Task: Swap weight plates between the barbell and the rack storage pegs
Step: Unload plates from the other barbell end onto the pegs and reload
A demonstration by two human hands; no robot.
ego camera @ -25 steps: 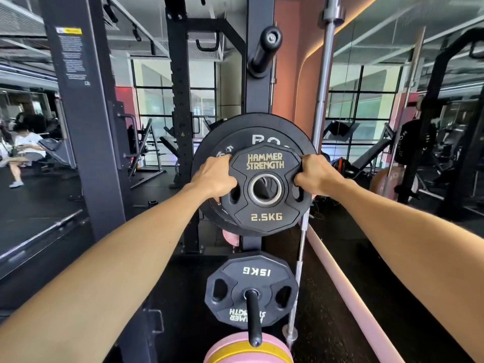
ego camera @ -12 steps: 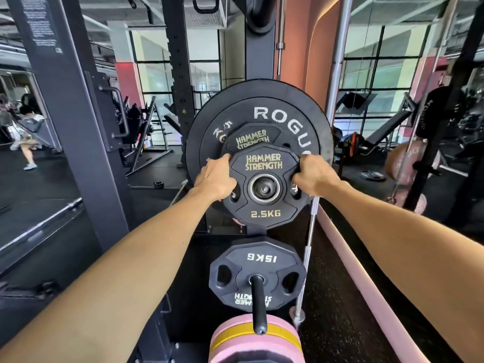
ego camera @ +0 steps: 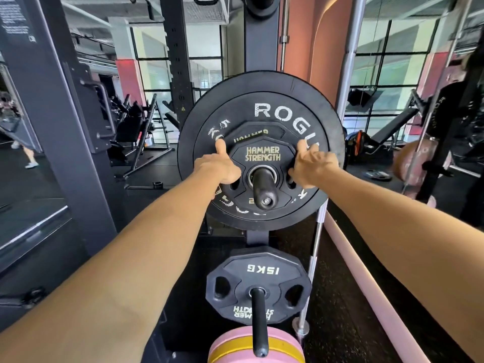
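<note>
Black small plate [ego camera: 262, 156] gripped by both hands, thumbs up.

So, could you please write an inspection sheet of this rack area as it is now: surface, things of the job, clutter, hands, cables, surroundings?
Surface: black gym floor, with a pink padded edge at the right.
Job's things: small Hammer Strength plate on the upper storage peg, in front of a second Hammer plate and a big Rogue plate; 15 kg plate on the lower peg; pink and yellow plates below.
Clutter: a small plate lying on the floor far right.
Hands: left hand and right hand grip the small plate's sides, thumbs up.
Cables: nothing seen.
Surroundings: rack uprights, benches, windows, a leaning bare barbell.
</note>
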